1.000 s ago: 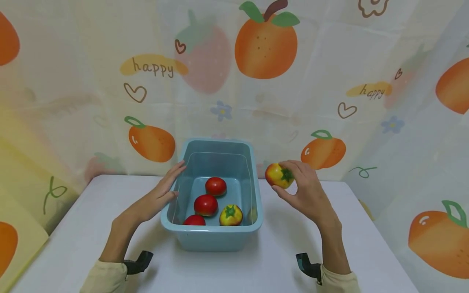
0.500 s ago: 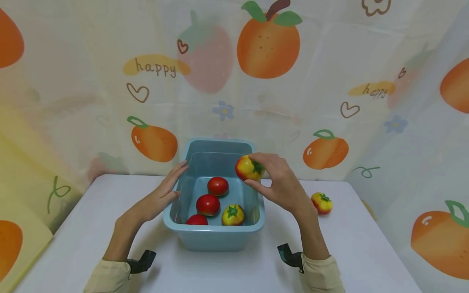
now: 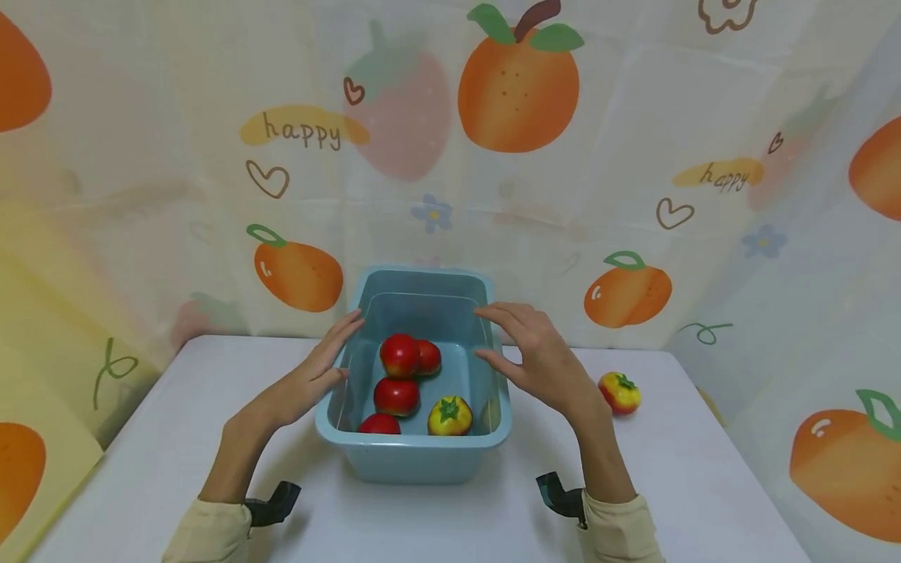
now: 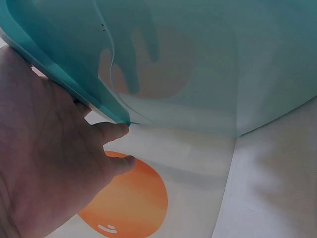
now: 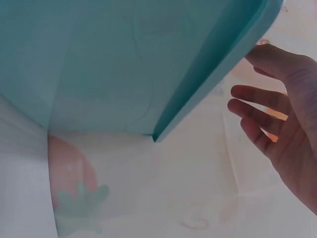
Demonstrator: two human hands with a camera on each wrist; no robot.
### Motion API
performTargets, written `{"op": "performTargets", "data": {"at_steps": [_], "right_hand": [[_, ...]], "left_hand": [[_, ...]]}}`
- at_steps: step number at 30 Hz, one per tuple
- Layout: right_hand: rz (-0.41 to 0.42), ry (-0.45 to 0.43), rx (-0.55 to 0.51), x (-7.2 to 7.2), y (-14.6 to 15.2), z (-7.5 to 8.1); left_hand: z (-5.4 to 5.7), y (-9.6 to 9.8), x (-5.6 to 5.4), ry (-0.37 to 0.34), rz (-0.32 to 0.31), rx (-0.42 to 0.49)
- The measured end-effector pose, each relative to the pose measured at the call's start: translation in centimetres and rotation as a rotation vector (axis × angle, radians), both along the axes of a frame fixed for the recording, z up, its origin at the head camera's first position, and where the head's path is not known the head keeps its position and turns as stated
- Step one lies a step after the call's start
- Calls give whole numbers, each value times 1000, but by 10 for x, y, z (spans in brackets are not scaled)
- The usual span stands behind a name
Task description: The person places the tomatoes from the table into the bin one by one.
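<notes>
In the head view a light blue plastic bin [image 3: 415,442] stands on the white table. Inside are several round red fruits, among them an upper one [image 3: 400,356] overlapping two others, and a yellow one [image 3: 450,416] with a green leafy top. My left hand [image 3: 303,383] rests with straight fingers along the bin's left rim; the left wrist view shows its fingers [image 4: 116,131] at that rim. My right hand [image 3: 538,356] is at the right rim, thumb and fingers spread, holding nothing. In the right wrist view its fingers [image 5: 260,94] are loosely bent outside the bin wall [image 5: 198,104].
Right of my right forearm, a red-and-yellow fruit [image 3: 619,392] with a green top lies on the table [image 3: 690,469]. Behind the table hangs a fruit-printed cloth [image 3: 415,195], close to the bin's far end.
My right hand brought a red-and-yellow fruit leftward to the bin and let it go; one more red fruit now shows inside. My left hand stayed on the rim.
</notes>
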State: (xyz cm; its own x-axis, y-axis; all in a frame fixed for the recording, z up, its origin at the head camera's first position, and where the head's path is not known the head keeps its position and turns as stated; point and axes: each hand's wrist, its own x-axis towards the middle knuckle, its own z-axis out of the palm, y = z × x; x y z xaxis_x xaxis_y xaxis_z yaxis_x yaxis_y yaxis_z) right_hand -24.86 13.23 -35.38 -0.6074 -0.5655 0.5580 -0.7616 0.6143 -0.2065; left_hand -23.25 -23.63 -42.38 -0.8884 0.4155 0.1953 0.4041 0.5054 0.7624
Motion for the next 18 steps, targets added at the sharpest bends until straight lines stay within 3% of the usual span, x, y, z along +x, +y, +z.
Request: {"op": "performTargets", "data": {"at_steps": [18], "right_hand": [[-78,21,3,4,21,-3]], "left_hand": [[2,0,2,2,6,-19]]}}
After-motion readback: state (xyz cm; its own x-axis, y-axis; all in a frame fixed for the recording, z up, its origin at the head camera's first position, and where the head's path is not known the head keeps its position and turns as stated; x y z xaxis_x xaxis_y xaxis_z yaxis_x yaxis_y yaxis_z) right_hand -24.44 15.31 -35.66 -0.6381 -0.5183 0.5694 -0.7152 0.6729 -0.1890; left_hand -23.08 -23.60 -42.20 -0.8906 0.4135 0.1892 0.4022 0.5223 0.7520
